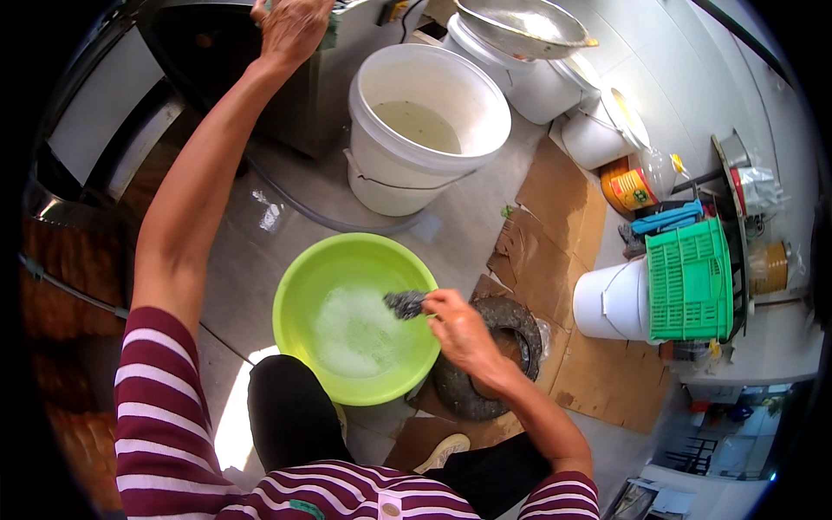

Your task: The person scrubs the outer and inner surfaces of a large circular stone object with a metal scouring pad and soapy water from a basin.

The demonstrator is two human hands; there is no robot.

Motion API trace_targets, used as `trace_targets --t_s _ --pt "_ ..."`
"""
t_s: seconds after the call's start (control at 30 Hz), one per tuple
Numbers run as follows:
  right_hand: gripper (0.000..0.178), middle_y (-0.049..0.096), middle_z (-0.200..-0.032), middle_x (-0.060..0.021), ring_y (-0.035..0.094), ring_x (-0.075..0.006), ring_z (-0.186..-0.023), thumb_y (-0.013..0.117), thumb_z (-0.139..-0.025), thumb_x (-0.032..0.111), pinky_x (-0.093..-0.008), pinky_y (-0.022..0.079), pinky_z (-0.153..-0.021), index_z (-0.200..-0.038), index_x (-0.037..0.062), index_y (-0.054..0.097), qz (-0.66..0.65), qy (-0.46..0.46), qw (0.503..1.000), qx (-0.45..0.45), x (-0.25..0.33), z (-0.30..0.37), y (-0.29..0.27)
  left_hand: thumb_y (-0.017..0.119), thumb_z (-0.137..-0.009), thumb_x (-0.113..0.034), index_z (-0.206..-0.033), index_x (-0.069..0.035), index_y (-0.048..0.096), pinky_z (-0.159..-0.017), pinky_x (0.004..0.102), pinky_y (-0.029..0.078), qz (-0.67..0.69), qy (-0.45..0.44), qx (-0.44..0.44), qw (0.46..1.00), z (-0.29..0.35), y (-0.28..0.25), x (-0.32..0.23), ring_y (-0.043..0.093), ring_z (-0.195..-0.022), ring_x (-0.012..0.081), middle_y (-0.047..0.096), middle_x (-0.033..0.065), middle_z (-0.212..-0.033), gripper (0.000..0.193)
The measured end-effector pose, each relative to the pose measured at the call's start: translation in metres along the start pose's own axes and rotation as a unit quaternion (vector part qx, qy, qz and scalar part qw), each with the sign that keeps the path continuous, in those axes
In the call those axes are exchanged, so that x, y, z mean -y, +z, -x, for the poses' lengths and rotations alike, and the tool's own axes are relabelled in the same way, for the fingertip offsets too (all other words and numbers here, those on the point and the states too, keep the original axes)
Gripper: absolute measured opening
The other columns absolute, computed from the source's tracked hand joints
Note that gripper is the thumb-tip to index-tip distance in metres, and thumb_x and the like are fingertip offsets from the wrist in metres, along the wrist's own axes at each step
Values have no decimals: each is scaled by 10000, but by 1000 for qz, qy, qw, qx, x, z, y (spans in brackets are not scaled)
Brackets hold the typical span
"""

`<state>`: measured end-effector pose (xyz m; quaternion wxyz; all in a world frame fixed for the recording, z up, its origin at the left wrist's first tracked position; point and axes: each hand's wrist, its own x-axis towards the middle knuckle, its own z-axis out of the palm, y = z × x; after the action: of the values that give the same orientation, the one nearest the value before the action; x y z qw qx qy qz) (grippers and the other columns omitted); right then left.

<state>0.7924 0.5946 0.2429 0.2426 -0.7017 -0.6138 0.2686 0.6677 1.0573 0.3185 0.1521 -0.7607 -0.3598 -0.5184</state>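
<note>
My right hand (464,334) is closed on a dark grey steel wool scrubber (405,304), held over a lime-green basin (295,277). Soapy water (355,329) with white foam fills the bottom of the basin, which stands on the floor between my knees. My left arm stretches far forward to the upper left. There my left hand (293,30) is closed over a green scouring pad (330,31), of which only edges show, against a dark metal appliance (208,52). Its fingertips are partly cut off by the frame's upper edge.
Beyond the basin stands a white bucket (364,130) partly filled with cloudy water. A grey hose (295,204) runs between them. Flattened cardboard (598,373) and a black tyre (451,386) lie at right. Farther right are a green crate (689,282), white pails and a metal pan (494,30).
</note>
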Motion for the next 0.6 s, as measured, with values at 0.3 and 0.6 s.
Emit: trace_targets --t_s 0.3,0.6 --pt "214 594 -1077 -279 639 -434 -911 478 -855 73 -487 537 -803 -942 -59 624 107 181 964 165 -91 25 127 560 -949 -352 -1283 -131 582 -1042 509 262 59 25 90 994 102 -79 -100 348 -1361 266 435 67 -1445 401" --pt "127 610 -770 -312 636 -457 -712 547 -715 -98 -491 522 -625 -837 -131 556 37 -76 996 -1 -127 11 118 528 -964 -285 -1156 -29 653 -1127 440 240 217 -66 239 944 129 -176 -176 345 -1354 336 442 195 -1423 343"
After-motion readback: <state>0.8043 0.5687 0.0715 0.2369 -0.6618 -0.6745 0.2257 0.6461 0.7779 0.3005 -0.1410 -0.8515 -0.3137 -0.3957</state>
